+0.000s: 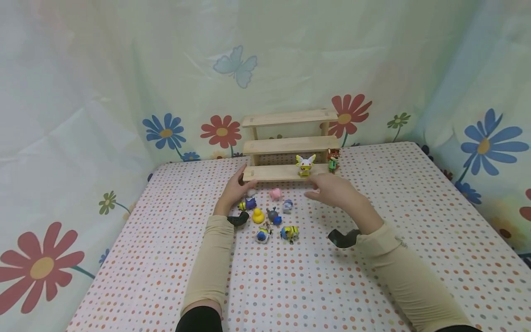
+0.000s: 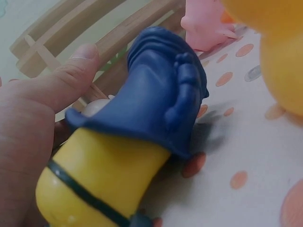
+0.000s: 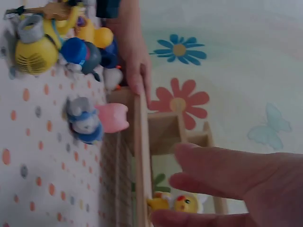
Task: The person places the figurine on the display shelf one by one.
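Observation:
At the left end of the lowest board of a three-tier wooden shelf (image 1: 269, 173), my left hand (image 1: 235, 191) holds the board's end between thumb and fingers. A yellow figure in a blue cape (image 2: 151, 94) lies on the table beside this hand. My right hand (image 1: 333, 189) is at the front edge of the same board, its fingers apart. Close to those fingertips, a yellow figurine with white pointed ears (image 1: 305, 164) stands on the board. A fox figurine in green (image 1: 333, 161) stands at the board's right end.
In front of the shelf lie a pink pig (image 1: 275, 194), a yellow duck (image 1: 258, 216), a grey-blue figurine (image 1: 287, 206), a yellow-and-blue figurine (image 1: 289, 233) and several other small toys. A dotted cloth (image 1: 166, 253) covers the table. Flowered curtains (image 1: 290, 55) hang behind it.

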Demonstrator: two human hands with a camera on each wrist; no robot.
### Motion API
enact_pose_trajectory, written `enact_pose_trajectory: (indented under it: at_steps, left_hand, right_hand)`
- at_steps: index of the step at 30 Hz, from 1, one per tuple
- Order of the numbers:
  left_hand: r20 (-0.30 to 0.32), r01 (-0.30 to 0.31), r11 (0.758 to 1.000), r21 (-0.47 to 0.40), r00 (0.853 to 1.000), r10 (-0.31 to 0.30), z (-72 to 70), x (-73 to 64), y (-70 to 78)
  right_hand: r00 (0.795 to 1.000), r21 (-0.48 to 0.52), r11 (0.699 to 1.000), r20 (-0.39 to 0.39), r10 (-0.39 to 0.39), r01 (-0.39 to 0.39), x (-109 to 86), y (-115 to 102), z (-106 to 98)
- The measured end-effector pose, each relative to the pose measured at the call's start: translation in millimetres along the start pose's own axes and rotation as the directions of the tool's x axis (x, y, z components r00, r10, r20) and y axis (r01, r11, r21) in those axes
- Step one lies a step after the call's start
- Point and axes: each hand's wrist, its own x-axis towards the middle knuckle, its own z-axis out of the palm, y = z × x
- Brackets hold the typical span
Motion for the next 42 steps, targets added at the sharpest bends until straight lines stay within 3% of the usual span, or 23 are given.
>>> enact_pose_trajectory:
  at_steps: [3, 6, 10, 18, 23, 29, 36, 42]
  left_hand:
    - [0.001, -0.009, 1.0, -0.004, 1.0, 0.009, 0.0, 0.2, -0.9]
    - [0.0, -0.014, 1.0, 0.005, 1.0, 0.014, 0.1, 0.4, -0.2]
    - [-0.005, -0.003, 1.0, 0.013, 1.0, 0.003, 0.1, 0.4, 0.3]
    - [0.008, -0.012, 1.0, 0.009, 1.0, 0.012, -0.6, 0.5, 0.5]
    - [0.006, -0.009, 1.0, 0.011, 1.0, 0.008, -0.4, 0.5, 0.0]
    - [0.002, -0.008, 1.0, 0.002, 1.0, 0.008, -0.4, -0.7, 1.5]
    - [-0.003, 0.002, 1.0, -0.001, 1.0, -0.002, -0.1, 0.0, 0.7]
    - [-0.001, 0.003, 1.0, -0.004, 1.0, -0.003, -0.3, 0.8, -0.1]
  right_hand:
    - [0.991, -0.039, 0.999, 0.131, 0.001, 0.004, 2.4, -4, 10]
    - [0.979, -0.035, 0.999, 0.204, 0.013, -0.006, 4.6, -6, 19]
    - [0.969, -0.044, 0.999, 0.248, 0.0, 0.012, 7.5, -7, 27]
    - [0.942, -0.02, 0.992, 0.315, -0.116, 0.128, 15.7, -8, 40]
    - [0.941, -0.02, 0.985, 0.3, -0.157, 0.17, 17.6, -9, 48]
    - [0.938, 0.053, 0.973, 0.26, -0.23, 0.224, 15.5, -20, 54]
    - [0.969, 0.007, 0.984, 0.172, -0.178, 0.179, 15.0, -31, 66]
    - [0.972, -0.033, 0.979, 0.131, -0.194, 0.2, 17.3, -32, 76]
